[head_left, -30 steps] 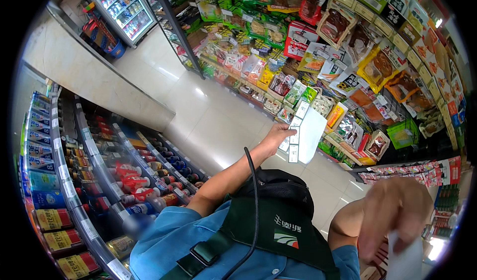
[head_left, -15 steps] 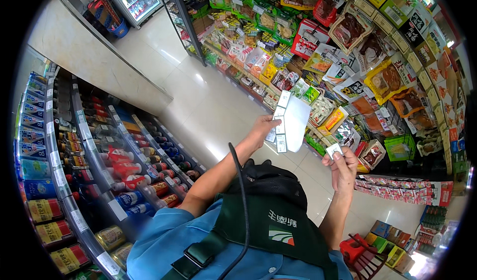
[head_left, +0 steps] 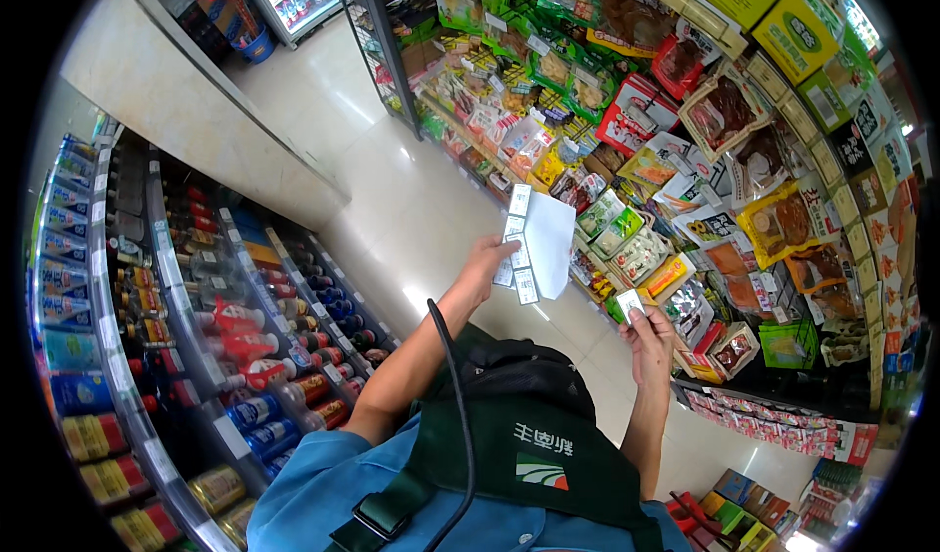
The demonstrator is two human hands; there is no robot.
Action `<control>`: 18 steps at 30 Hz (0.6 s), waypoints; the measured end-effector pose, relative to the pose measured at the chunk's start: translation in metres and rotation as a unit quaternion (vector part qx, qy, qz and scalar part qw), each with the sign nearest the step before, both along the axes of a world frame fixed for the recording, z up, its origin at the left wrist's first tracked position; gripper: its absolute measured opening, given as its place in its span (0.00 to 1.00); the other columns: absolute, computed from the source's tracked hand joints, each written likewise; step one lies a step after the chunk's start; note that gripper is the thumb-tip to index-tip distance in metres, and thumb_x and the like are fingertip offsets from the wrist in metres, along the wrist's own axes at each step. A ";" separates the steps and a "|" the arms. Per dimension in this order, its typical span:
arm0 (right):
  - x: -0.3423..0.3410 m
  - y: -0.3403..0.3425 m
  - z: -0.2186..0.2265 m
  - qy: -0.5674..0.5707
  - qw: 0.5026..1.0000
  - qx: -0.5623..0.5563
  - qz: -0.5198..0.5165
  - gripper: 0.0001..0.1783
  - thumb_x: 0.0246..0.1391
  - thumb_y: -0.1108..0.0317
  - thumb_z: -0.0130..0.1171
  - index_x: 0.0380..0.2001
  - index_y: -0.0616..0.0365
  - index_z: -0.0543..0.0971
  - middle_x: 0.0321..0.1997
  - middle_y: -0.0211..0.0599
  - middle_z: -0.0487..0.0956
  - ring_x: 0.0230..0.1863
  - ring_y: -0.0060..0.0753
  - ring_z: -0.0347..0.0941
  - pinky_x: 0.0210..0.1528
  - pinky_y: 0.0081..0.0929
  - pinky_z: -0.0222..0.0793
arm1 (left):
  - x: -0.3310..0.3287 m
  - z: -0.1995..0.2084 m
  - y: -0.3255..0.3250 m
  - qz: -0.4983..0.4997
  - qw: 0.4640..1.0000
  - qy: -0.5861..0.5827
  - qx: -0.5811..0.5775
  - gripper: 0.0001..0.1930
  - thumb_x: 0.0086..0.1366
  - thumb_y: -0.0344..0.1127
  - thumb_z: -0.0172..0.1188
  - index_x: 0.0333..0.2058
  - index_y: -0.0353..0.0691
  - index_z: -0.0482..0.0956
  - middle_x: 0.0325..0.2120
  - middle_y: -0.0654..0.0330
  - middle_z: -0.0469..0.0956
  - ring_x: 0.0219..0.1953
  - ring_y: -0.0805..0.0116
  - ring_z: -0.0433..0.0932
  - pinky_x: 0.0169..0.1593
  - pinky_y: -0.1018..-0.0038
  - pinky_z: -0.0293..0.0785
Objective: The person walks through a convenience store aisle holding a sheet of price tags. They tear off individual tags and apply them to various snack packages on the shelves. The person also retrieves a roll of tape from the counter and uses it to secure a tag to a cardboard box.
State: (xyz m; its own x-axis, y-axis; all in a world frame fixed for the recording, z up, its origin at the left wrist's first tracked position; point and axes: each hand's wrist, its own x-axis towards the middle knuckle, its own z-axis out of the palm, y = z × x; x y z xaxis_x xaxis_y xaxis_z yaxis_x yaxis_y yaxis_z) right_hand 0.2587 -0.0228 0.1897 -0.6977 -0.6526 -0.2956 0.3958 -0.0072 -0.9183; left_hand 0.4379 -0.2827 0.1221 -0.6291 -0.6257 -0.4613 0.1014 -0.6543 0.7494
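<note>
My left hand (head_left: 484,266) is closed on a white paper sheet (head_left: 550,244) and a fan of small white price labels (head_left: 519,249) along the sheet's left side. The thumb lies over the labels, and the sheet sticks out to the right. My right hand (head_left: 650,345) pinches one small white label (head_left: 630,303) between thumb and fingers, in front of the snack shelves (head_left: 470,146). Its print is too small to make out. A gap separates the two hands.
Packaged snacks fill the shelves at the right, with a yellow bag (head_left: 786,221) among them. Bottles and cans stand on the left rack (head_left: 231,437). A tiled floor (head_left: 387,205) runs between. Far off is a glass-door fridge (head_left: 291,2); a black cable (head_left: 458,386) hangs before me.
Both hands have shifted a little to the left in the picture, still holding the labels and sheet. The shelves have moved slightly down and right as the view turned.
</note>
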 end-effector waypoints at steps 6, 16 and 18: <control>0.014 -0.085 -0.005 0.039 0.998 0.047 -0.001 0.11 0.58 0.67 0.67 0.40 0.62 0.81 0.33 0.33 0.81 0.29 0.22 0.75 0.34 0.23 0.71 | 0.026 -0.016 -0.096 0.005 1.000 -0.004 -0.018 0.07 0.68 0.29 0.60 0.40 0.32 0.81 0.30 0.58 0.84 0.27 0.70 0.84 0.33 0.75 0.82; 0.068 -0.273 -0.017 0.058 0.996 0.065 -0.018 0.11 0.60 0.68 0.66 0.43 0.63 0.81 0.32 0.31 0.81 0.29 0.21 0.76 0.34 0.19 0.72 | 0.072 0.006 -0.301 -0.063 0.983 -0.058 -0.165 0.06 0.69 0.29 0.58 0.38 0.32 0.82 0.29 0.63 0.83 0.27 0.78 0.79 0.33 0.78 0.76; 0.071 -0.305 -0.017 0.044 0.996 0.069 -0.031 0.11 0.60 0.69 0.66 0.42 0.63 0.81 0.32 0.32 0.81 0.29 0.22 0.77 0.32 0.19 0.73 | 0.070 0.009 -0.332 -0.092 0.972 -0.076 -0.204 0.06 0.70 0.29 0.58 0.38 0.32 0.81 0.28 0.64 0.82 0.27 0.79 0.77 0.32 0.79 0.73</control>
